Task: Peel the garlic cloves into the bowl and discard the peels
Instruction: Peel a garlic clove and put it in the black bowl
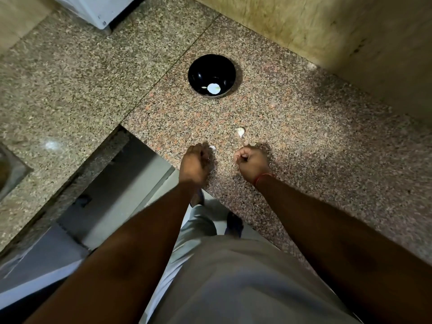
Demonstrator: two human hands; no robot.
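Observation:
A black bowl (198, 66) stands on the granite counter and holds a pale peeled garlic clove (213, 88). Nearer me, a white garlic piece (240, 131) lies loose on the counter. My left hand (195, 164) is curled near the counter's front edge, and a white garlic peel (212, 147) pokes out past its fingertips. My right hand (253, 162) is a closed fist beside it, thumb tucked against the fingers. A small pale scrap (253, 144) lies at its knuckles; whether the hand holds it I cannot tell.
The speckled granite counter (304, 141) runs to a beige wall (327, 31) behind and to the right. Its corner edge (149, 146) drops to the floor at my left. A white appliance (98, 10) sits at the back left, and a steel sink rim (11, 169) shows at far left.

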